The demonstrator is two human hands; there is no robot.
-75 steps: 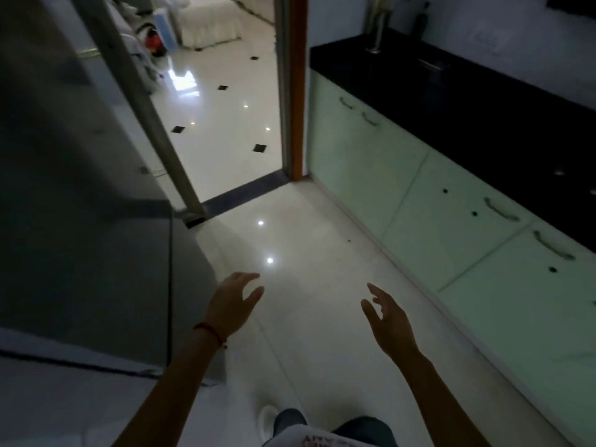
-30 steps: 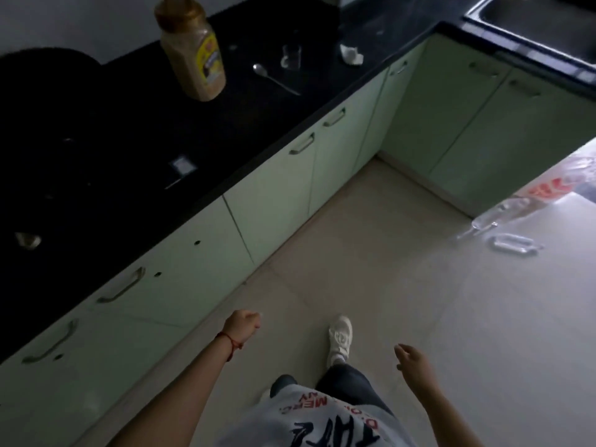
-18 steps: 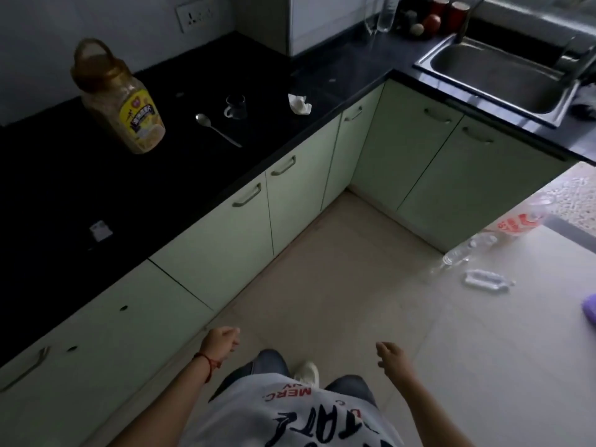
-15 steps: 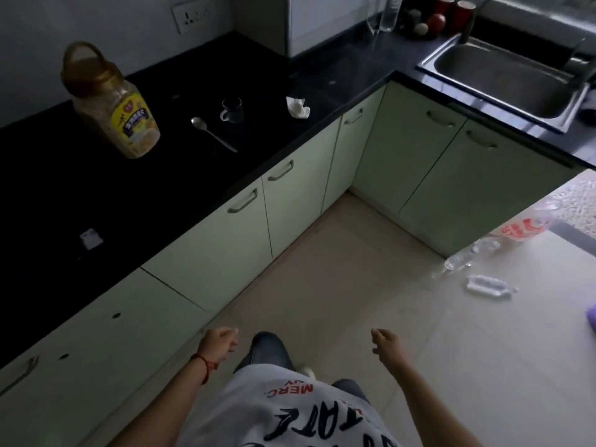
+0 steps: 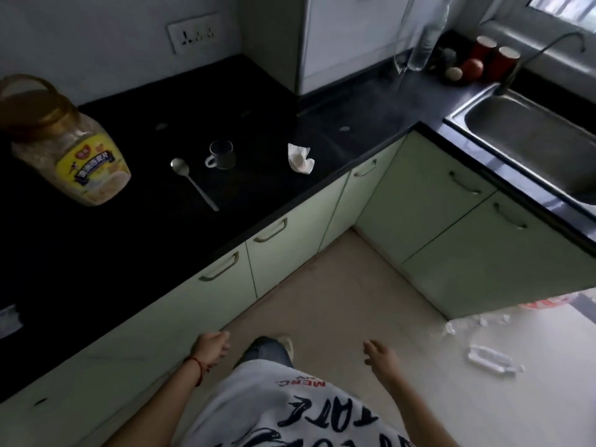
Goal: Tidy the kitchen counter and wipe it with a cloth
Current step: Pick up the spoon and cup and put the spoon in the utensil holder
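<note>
The black counter runs along the left and turns a corner toward a steel sink. On it stand a big yellow-labelled plastic jar, a spoon, a small glass cup and a crumpled white cloth. My left hand, with a red string at the wrist, hangs low over the floor, fingers curled, holding nothing. My right hand is low too, fingers loosely apart and empty. Both are well short of the counter items.
Pale green cabinet doors line the counter front. Red cups and a clear bottle stand near the tap. Plastic bottles and a bag lie on the floor at right. A small white packet lies on the counter's left.
My view has swung from the doorway to the counter corner and closed in on it. Both hands have dropped low by my body, the left one curling shut.
</note>
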